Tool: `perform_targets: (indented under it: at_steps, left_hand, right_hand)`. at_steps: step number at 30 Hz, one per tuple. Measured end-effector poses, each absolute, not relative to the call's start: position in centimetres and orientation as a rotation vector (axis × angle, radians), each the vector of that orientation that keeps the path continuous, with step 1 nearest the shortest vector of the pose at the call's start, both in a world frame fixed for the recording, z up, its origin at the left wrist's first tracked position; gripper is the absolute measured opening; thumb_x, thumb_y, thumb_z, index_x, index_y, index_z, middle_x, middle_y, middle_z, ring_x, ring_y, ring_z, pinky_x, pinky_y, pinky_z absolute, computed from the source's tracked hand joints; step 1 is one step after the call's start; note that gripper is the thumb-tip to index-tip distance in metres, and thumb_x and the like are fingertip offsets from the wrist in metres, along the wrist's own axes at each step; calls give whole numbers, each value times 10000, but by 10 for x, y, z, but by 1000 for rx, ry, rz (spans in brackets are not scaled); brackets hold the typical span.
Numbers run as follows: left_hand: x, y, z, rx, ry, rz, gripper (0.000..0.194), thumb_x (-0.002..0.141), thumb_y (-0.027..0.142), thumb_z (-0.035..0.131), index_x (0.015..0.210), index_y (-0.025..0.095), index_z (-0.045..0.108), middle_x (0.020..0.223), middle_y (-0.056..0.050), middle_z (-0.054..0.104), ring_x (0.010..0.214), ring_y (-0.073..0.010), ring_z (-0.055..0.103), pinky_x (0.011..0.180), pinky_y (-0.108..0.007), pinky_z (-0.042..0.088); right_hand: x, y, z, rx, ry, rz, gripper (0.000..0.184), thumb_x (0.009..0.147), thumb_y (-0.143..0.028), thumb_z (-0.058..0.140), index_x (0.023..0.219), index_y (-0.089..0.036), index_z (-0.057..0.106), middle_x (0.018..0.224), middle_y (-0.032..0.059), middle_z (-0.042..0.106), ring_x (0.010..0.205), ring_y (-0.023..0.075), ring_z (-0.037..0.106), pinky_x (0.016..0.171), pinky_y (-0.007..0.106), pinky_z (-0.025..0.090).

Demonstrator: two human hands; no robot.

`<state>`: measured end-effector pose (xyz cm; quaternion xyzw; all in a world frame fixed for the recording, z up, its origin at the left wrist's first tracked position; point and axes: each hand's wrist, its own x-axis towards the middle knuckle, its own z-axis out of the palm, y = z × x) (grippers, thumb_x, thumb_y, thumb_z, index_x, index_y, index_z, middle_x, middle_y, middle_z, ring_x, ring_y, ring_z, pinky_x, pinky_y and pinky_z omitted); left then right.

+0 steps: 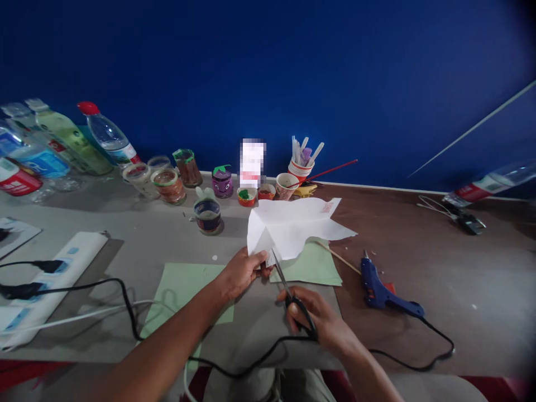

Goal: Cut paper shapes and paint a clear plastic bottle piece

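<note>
Centre of frame: the left hand (247, 271) is pinching a creased white paper (297, 223) at its lower-left edge, thumb on top, grip closed. Lower centre, the right hand (314, 315) is holding black-handled scissors (286, 287), grip wrapped around the handles, blades pointing up and left toward the pinched edge. Cannot tell whether the blades are biting. Step in hand is looking like cutting the paper, which is spreading above both hands and partly covering a pale green sheet (324, 271) on the bench (419, 251). Next cut, by my judgement, is calling for a steady left pinch, fingertips clear of the blades, loose paper kept from flopping. Right of centre, a blue glue gun (377, 290) is lying idle, apart from the hands.
</note>
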<state>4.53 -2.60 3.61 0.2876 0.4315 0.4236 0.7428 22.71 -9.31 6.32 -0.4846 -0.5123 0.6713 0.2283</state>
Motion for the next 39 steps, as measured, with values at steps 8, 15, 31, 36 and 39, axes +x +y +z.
perform_targets:
  at_steps: [8,15,31,36,39]
  left_hand:
    - [39,-25,35,750,917,895,370,659,462,760,775,136,630,668,-29,623,604,-126,536,589,-265,421]
    - [37,-25,42,887,834,845,379,705,482,728,785,125,630,693,-40,618,588,-118,507,558,-258,399]
    - [29,-21,36,606,687,909,420,621,345,873,921,113,692,784,-55,676,655,-137,606,666,-276,493]
    - [31,-25,41,629,563,962,529,580,363,899,1003,116,698,884,-73,691,795,-160,629,804,-278,476]
    - [38,-29,43,682,606,1005,475,597,302,887,1001,135,700,825,-44,684,766,-150,614,767,-268,468]
  right_hand:
    - [296,-99,82,-1289,-1587,1863,652,776,-718,595,1067,-135,632,589,-14,522,521,112,432,504,245,320]
    - [274,-72,99,-1349,-1514,1222,450,849,-547,604,1102,-174,609,719,27,616,596,129,491,525,242,384]
    - [214,-32,45,-1253,-1531,1051,396,855,-356,562,1211,-192,509,1090,132,712,654,133,613,547,243,482]
    - [213,-35,36,-1230,-1583,912,386,859,-289,553,1235,-216,505,1144,118,698,621,123,581,568,254,487]
    - [212,-38,33,-1227,-1688,787,415,846,-242,562,1257,-211,516,1105,103,693,606,121,556,588,260,489]
